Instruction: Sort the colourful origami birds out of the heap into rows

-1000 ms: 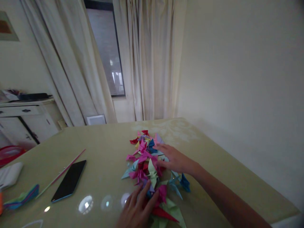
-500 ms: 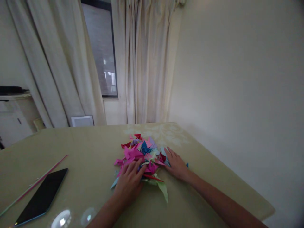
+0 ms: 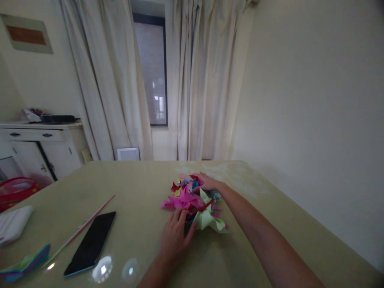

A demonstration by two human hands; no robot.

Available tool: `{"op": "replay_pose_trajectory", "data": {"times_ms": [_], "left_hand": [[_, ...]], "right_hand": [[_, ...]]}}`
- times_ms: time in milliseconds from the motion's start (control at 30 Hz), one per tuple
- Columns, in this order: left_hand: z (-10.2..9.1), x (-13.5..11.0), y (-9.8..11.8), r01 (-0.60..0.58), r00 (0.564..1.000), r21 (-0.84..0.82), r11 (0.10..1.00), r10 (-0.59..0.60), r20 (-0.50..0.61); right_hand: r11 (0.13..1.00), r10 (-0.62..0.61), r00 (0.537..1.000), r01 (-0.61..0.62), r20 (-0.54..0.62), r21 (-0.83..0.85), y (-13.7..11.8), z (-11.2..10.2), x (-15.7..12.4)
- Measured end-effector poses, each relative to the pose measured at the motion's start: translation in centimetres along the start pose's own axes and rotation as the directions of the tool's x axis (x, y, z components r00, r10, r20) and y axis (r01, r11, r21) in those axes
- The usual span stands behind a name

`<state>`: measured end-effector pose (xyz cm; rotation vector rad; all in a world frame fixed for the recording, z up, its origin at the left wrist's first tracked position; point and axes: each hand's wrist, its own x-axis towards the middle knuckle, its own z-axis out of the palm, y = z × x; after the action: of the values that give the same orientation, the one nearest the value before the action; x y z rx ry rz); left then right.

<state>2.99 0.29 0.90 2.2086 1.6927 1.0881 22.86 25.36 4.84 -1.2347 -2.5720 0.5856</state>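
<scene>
A heap of small folded paper pieces (image 3: 192, 198) in pink, red, blue, purple and light green lies on the yellow-green table (image 3: 141, 184). My left hand (image 3: 175, 236) rests flat against the near side of the heap, fingers stretched out onto the paper. My right hand (image 3: 208, 183) reaches over the far side of the heap, fingers curved down onto the pieces. The heap sits bunched between the two hands. Neither hand lifts a piece.
A black phone (image 3: 91, 242) lies face up left of the heap, with a thin pink stick (image 3: 79, 230) beside it. Folded coloured paper (image 3: 25, 264) and a white object (image 3: 13, 224) sit at the left edge. A white cabinet (image 3: 42, 148) and curtains (image 3: 198, 80) stand behind the table.
The spread-out paper pieces were pushed together into a tighter heap. My right hand moved from the heap's right side to its far side. My left hand stayed at the near side.
</scene>
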Motion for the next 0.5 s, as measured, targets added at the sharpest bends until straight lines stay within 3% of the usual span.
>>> {"op": "replay_pose_trajectory", "data": {"times_ms": [167, 300, 400, 500], "left_hand": [[0.6, 0.1, -0.3, 0.019, 0.995, -0.083, 0.996, -0.026, -0.094], [0.8, 0.4, -0.4, -0.005, 0.988, -0.122, 0.992, -0.014, -0.155], [0.3, 0.5, -0.2, -0.010, 0.972, -0.114, 0.993, -0.017, -0.236], [-0.4, 0.6, 0.1, 0.004, 0.946, -0.056, 0.998, -0.022, -0.323]], "right_hand": [[0.980, -0.189, 0.980, 0.185, 0.059, 0.068, -3.4, 2.1, 3.1], [0.944, -0.327, 0.937, 0.316, 0.126, 0.099, -6.8, 3.2, 2.6], [0.929, -0.367, 0.916, 0.352, 0.165, 0.110, -8.7, 2.4, 0.8], [0.935, -0.350, 0.929, 0.339, 0.118, 0.104, -9.5, -0.3, -1.6]]}}
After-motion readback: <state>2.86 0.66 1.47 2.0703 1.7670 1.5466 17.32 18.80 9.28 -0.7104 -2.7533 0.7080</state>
